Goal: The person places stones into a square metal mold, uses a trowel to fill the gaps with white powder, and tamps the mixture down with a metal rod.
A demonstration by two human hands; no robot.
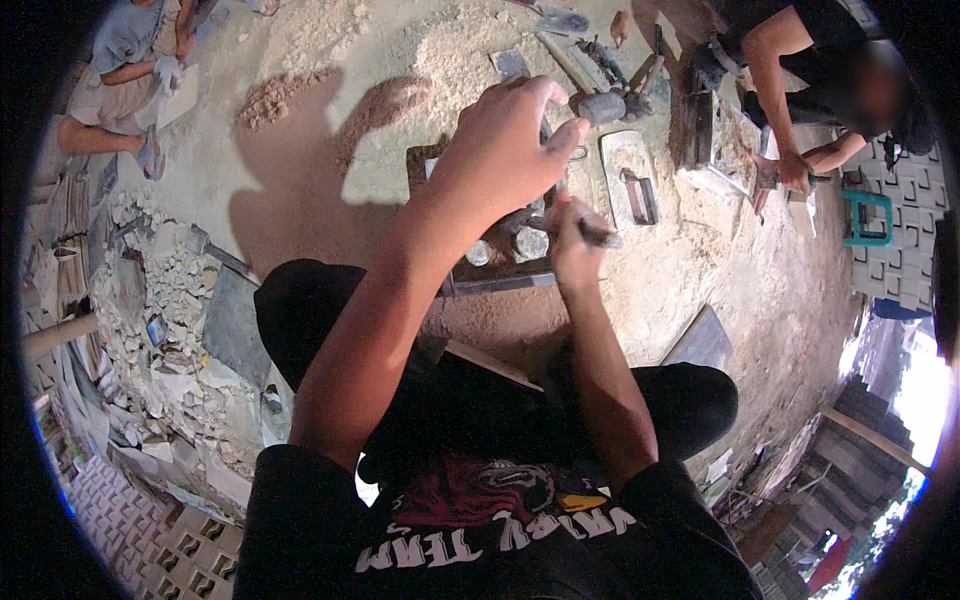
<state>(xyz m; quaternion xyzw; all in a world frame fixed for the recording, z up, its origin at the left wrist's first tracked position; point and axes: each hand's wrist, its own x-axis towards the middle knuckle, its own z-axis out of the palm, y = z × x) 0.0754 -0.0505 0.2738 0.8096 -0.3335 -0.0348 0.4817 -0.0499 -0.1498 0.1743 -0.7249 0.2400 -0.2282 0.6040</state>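
Observation:
My left hand (510, 140) is raised over a dark rectangular mould frame (500, 284), fingers curled and thumb apart from the forefinger. A thin dark rod (546, 128) shows at its fingers and runs down toward the frame; its full shape is hidden. Below and to the right, my right hand (578, 250) is closed round a short tool handle (602, 238) with a dark butt. That tool's head, near the frame, is mostly hidden, so its kind is unclear. Round pale pieces (530, 243) sit inside the frame, which stands on the sandy floor before my crossed legs.
A pale float with a handle (628, 180) lies right of the frame. Beyond are a mallet (600, 107) and several tools. One person works at a box mould (712, 150) at right; another sits far left. Rubble (165, 300) and a grey slab (238, 325) lie left; a teal stool (867, 218) stands right.

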